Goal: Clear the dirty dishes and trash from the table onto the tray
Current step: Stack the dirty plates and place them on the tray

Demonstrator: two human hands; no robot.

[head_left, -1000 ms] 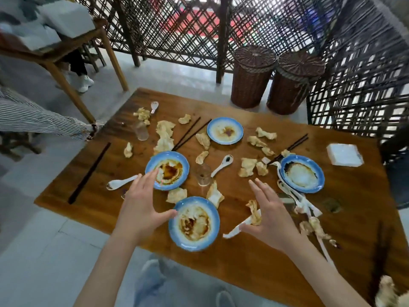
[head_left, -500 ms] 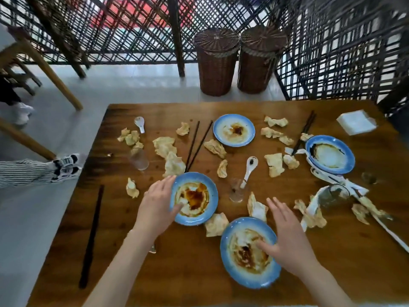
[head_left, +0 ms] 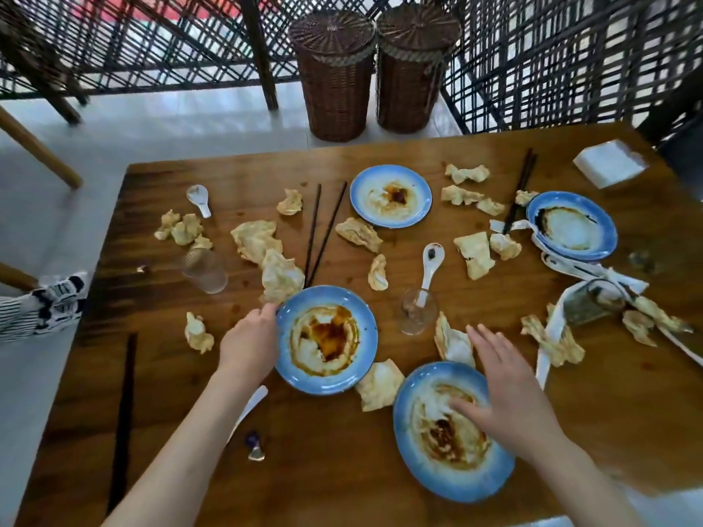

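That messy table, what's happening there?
A person is clearing up after a meal. Their left hand is at the rim of one dirty blue plate, and their right hand lies with its fingers straight over the nearest blue plate. Both plates sit on the wooden table, not lifted yet. Two more dirty plates, crumpled napkins, spoons, chopsticks and glasses are scattered around. No tray shows in this view.

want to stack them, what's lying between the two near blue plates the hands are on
In the head view, one crumpled stained napkin lies between the left plate and the right plate, touching or tucked under both rims.
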